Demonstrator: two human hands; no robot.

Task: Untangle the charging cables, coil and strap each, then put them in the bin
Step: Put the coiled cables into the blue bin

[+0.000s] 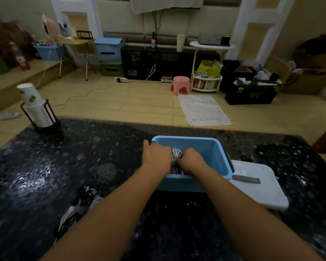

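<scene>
Both hands inside the blue bin [211,147], placed at the near centre of the dark speckled table [45,176]. Left hand [155,157] over the bin's left wall, thumb near the far-left corner of the rim, fingers curled downward into the bin. Right hand [190,160] just beside it, fingers curled and directed toward the left hand. White charging cables [177,153] visible between the two hands as a bundle of loops, inside the bin at its left end. Both hands in contact with the bundle; exact hold of the left fingers hidden behind the back of the hand, cannot tell. Right fingers closed narrowly on the cable loops. White bin lid [260,187] flat on the table, touching the bin's right side. Stack of paper cups [34,106] in a black wire holder at the far-left table edge, well apart from the bin. Pink stool [180,85] on the wooden floor beyond the table.
</scene>
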